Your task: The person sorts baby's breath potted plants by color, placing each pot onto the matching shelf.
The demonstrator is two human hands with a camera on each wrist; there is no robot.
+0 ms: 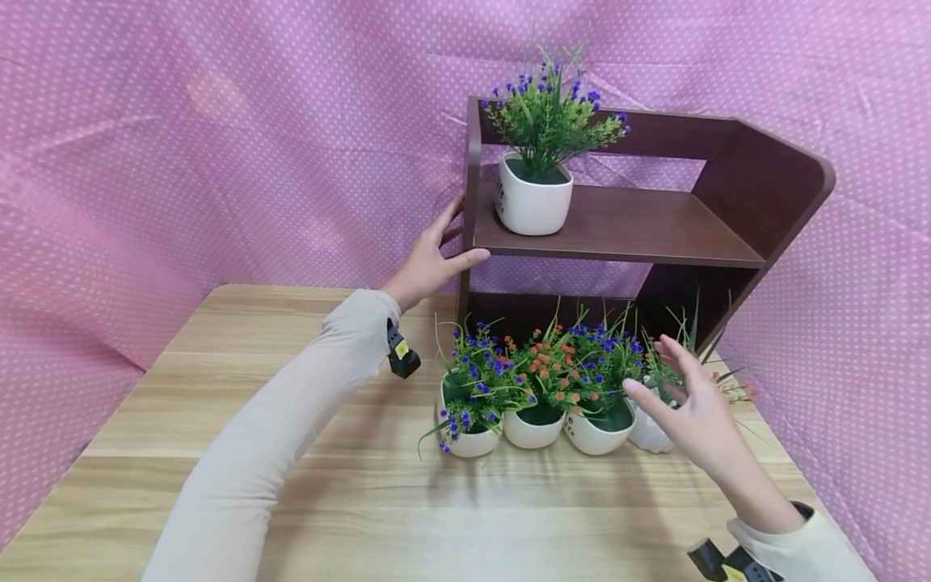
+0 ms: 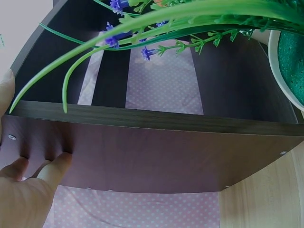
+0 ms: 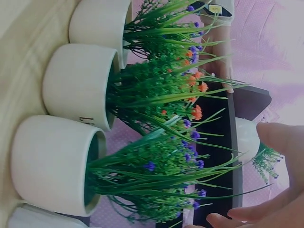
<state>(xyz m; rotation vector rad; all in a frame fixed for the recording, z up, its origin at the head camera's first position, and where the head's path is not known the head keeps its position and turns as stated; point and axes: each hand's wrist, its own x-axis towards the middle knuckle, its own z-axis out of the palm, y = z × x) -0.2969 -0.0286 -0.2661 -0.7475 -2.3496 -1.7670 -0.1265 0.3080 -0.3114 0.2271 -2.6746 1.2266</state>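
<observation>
My left hand (image 1: 423,268) holds the left side panel of a dark brown two-tier shelf (image 1: 647,222). Its thumb crosses the front edge, while the fingertips (image 2: 59,164) press against the panel's outer face in the left wrist view. On the upper tier, toward the left, stands a white pot with purple flowers (image 1: 534,202). My right hand (image 1: 698,412) hovers, fingers spread and holding nothing, over the right end of a row of potted plants. That row includes a purple-flowered plant (image 1: 473,440), an orange-flowered plant (image 1: 534,428) and another purple-flowered plant (image 1: 600,432).
At the row's right end, a whitish pot (image 1: 650,436) is partly hidden behind my right hand. The row stands in front of the shelf's lower tier on a light wooden table (image 1: 349,501). Pink dotted cloth (image 1: 305,145) hangs behind and at both sides.
</observation>
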